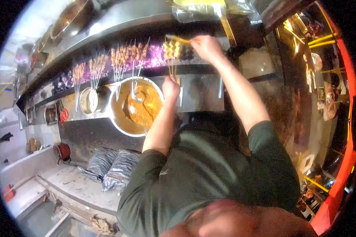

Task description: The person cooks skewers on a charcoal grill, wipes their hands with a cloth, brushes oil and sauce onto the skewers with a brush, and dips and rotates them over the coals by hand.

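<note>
Glowing grill (157, 57) ahead, left grip (171, 89) closed around yellow skewers (171, 50), right grip (207, 48) around slim tool (180, 40)

Two silvery sacks (120, 169) are laid at lower left; a dark red container (61, 153) is placed farther left; the right edge is lined by a red band (344, 173).

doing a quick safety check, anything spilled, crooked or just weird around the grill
Nothing looks plainly spilled or damaged. The odd thing is the coals, which show purple-pink around the brown skewers, perhaps a camera colour effect. Those skewers lie at uneven angles, jutting past the grill's front edge.
</note>
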A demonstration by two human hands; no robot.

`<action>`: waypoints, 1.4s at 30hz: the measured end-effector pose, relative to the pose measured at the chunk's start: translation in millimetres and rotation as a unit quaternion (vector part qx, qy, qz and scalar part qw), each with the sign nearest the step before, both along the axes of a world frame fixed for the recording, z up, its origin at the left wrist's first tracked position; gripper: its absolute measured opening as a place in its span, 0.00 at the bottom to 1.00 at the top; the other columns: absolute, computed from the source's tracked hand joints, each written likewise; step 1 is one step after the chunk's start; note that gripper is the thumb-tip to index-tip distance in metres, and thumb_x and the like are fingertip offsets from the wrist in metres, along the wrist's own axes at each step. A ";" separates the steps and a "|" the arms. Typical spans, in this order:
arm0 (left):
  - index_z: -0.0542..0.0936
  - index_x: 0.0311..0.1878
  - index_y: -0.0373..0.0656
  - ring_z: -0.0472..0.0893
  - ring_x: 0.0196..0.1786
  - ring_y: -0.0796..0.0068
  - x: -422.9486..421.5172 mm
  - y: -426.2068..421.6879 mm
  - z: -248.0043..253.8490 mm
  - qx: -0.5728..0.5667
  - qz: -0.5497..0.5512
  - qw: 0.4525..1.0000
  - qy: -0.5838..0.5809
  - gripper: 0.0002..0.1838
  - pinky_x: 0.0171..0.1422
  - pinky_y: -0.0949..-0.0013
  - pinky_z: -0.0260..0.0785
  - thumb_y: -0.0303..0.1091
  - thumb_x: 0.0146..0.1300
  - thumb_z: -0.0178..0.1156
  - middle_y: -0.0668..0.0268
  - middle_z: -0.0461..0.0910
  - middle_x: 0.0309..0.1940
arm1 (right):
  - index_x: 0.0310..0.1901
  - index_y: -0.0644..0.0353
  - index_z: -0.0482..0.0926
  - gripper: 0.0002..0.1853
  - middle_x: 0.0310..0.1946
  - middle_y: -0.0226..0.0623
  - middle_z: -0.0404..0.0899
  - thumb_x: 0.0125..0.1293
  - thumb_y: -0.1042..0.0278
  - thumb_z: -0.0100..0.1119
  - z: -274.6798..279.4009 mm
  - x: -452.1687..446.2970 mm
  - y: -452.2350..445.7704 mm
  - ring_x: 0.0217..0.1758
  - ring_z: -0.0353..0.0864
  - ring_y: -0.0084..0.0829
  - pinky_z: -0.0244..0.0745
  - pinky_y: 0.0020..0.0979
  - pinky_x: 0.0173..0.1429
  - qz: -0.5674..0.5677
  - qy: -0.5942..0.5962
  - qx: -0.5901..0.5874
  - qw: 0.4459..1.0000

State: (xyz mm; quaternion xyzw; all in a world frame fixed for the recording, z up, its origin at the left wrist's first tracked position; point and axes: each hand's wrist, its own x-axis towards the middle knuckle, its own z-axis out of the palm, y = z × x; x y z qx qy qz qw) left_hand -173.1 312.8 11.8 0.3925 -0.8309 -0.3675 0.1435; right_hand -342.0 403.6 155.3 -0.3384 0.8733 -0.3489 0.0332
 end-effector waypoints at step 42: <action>0.71 0.43 0.39 0.65 0.17 0.79 1.0 -9.4 1.4 0.576 -0.075 0.800 0.153 0.10 0.21 0.74 0.58 0.36 0.67 0.47 0.71 0.66 0.18 | 0.42 0.55 0.81 0.15 0.35 0.43 0.81 0.61 0.55 0.56 -13.0 10.7 10.0 0.37 0.82 0.41 0.77 0.37 0.42 -0.016 0.004 0.085 0.996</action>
